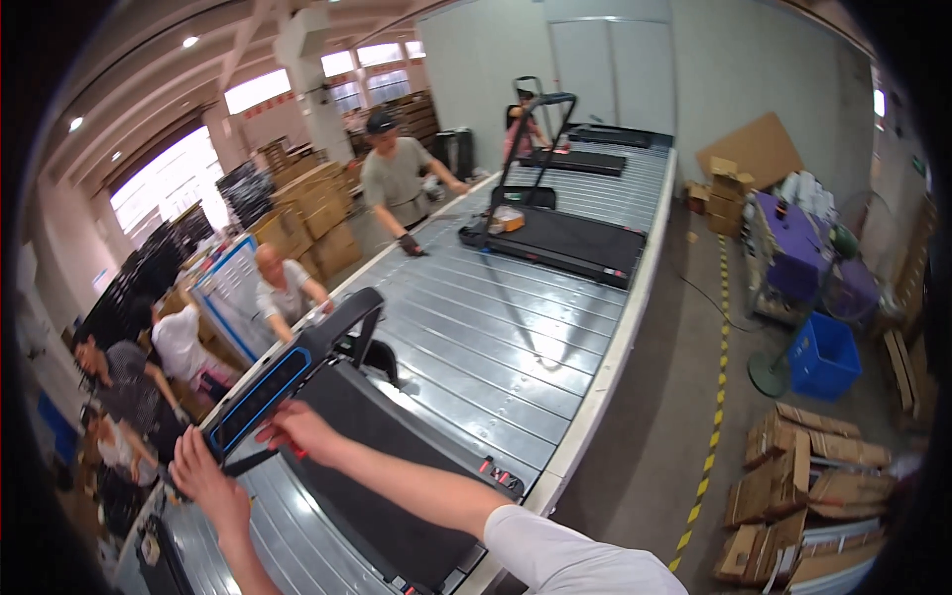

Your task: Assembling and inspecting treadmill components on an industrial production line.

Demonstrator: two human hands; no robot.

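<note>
We look down from a head-worn camera onto a long grey slatted conveyor line (516, 327) that runs from the lower left of the frame toward the upper centre. In the lower left, a folded black treadmill (377, 466) lies on the line, its console (263, 392), black with a blue outline, tilted up toward the left.

Our left hand (210, 481) sits at the lower end of the console, fingers spread and apart, touching or just beside its bottom edge; we cannot tell whether it grips anything. Our right hand (297, 428) rests against the lower side of the console, fingers curled together around something small and red, too small to identify. The right forearm reaches in from the lower right, ending in a white sleeve (565, 560).

Farther up the line, in the upper centre, a second treadmill (560, 238) stands with its upright frame raised, and a third (585, 159) lies beyond it. A person in a grey shirt and cap (397, 178) leans over the line from the left side. Several other people stand or crouch along the left edge, beside stacked cardboard boxes (307, 213).

On the right side of the frame, across the concrete floor with a yellow-black dashed stripe (716, 397), we see a blue plastic crate (823, 357) and flattened cardboard bundles (803, 486) in the lower right.
</note>
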